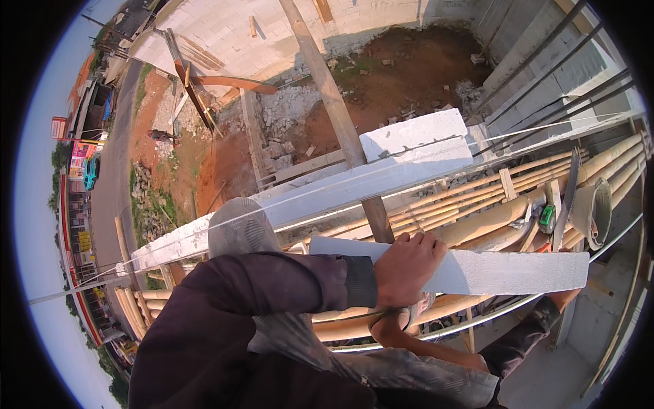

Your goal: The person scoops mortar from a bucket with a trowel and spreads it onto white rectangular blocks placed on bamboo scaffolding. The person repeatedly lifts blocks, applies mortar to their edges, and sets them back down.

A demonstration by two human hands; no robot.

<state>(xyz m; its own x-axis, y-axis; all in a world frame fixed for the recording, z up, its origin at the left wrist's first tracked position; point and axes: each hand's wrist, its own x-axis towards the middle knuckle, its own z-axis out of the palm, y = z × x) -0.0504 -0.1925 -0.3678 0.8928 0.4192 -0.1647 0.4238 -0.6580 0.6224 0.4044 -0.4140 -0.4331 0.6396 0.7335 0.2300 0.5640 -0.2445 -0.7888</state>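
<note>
Blockwork [327, 195] is running from eight o'clock toward two. At four, the left hand [407, 271] is clasping a pale block [504, 271], fingers curling over its far edge. The block is looking stiff, fairly light, chip-prone at corners, so broad palms near both ends are seeming safest. The right hand [563, 298] is touching its right end, its grip hidden from me. At three, a bucket [583, 210] is resting.

A long white block [507, 271], partly shaded, extends sideways above bamboo poles [487, 223].
</note>
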